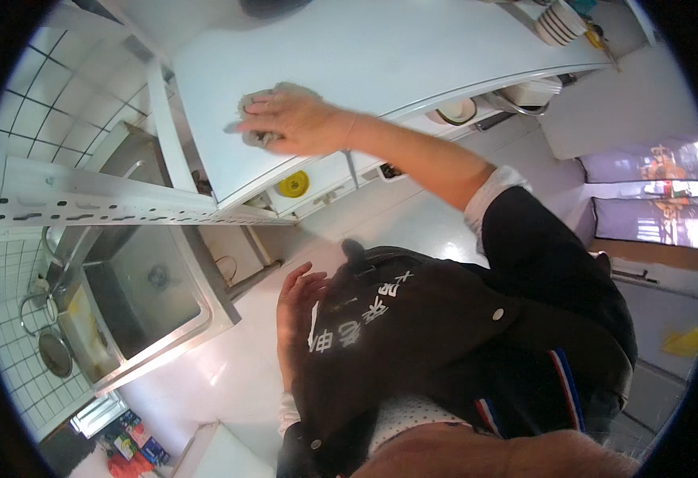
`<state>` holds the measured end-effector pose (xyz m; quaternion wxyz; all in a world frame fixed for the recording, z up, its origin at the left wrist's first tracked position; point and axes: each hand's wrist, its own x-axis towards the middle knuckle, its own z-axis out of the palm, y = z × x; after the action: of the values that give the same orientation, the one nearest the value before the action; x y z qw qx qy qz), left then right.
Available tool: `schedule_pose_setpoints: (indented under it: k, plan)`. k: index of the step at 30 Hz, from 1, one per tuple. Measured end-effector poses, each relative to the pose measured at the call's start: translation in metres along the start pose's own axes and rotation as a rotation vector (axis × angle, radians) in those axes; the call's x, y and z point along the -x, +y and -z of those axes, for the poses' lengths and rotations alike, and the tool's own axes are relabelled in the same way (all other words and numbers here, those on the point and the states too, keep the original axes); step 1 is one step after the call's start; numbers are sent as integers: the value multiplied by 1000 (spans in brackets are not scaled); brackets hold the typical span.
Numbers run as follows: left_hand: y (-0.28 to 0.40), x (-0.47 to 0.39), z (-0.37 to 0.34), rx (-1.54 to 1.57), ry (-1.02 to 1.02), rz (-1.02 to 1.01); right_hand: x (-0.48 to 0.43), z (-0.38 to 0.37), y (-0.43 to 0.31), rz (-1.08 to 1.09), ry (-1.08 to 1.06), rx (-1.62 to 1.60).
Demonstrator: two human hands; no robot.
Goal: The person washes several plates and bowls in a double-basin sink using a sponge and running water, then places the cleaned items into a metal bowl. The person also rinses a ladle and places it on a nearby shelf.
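My right hand [301, 122] lies palm down on a white shelf top [397, 54], near its left end. Its fingers are spread over a crumpled grey cloth [247, 106], gripping it against the surface. Part of the cloth is hidden under the palm. My left hand [301, 296] hangs low beside the dark apron [421, 316], fingers loosely bent and apart. Nothing shows in it, though the apron's edge covers part of that hand. The apron bears white writing.
A slotted white metal upright [92, 200] stands between the shelf and a stainless steel sink [205, 319]. Striped bowls [558, 24] are stacked at the shelf's far right. Below it sit a yellow round lid [293, 184] and a white bowl [456, 112]. A dark object [274, 6] rests at the top edge.
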<state>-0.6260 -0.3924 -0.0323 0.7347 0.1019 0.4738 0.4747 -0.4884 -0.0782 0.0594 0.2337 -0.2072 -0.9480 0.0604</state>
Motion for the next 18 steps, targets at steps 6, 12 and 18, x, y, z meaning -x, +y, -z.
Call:
schedule_pose_setpoints:
  k: [6,12,18]
  plan:
    - [-14,19,26,84,227,-94,11,33,105,-244,-53,656]
    - [-28,19,32,286,394,56,-62,-35,75,-345,-124,318]
    - [-12,22,53,222,342,-97,-130,-64,80,-234,-159,89]
